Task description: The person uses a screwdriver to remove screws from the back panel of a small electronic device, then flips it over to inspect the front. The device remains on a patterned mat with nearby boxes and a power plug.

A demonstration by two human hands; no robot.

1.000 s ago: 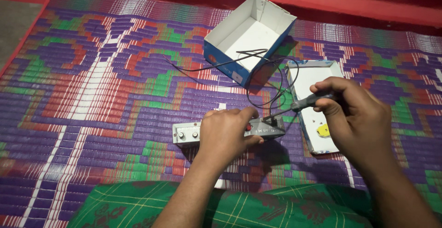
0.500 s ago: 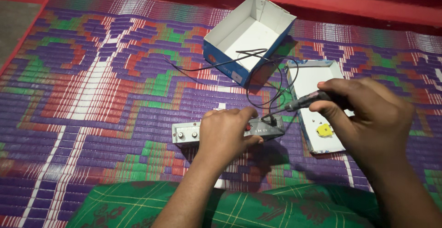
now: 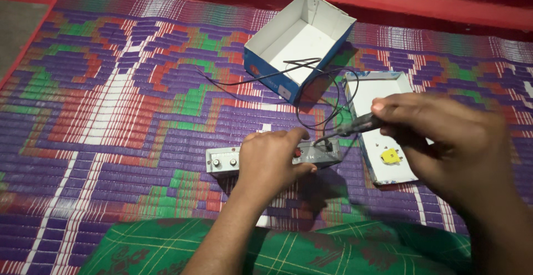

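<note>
A small grey metal device box (image 3: 222,160) with round knobs on its left end lies on the woven mat (image 3: 111,103). My left hand (image 3: 273,161) rests on top of it and grips it, hiding its middle. My right hand (image 3: 444,142) holds a dark screwdriver (image 3: 355,125), its tip touching the right end of the device. Thin black wires (image 3: 311,81) run from the device up over the blue box.
An open blue cardboard box with a white inside (image 3: 300,42) stands behind the device. Its shallow lid (image 3: 377,103) lies to the right and holds a small yellow part (image 3: 390,155) and tiny screws. Green checked cloth (image 3: 166,247) covers my lap in front.
My right hand has moved a little right and closer to the camera, still holding the screwdriver on the device. The left hand stays on the device.
</note>
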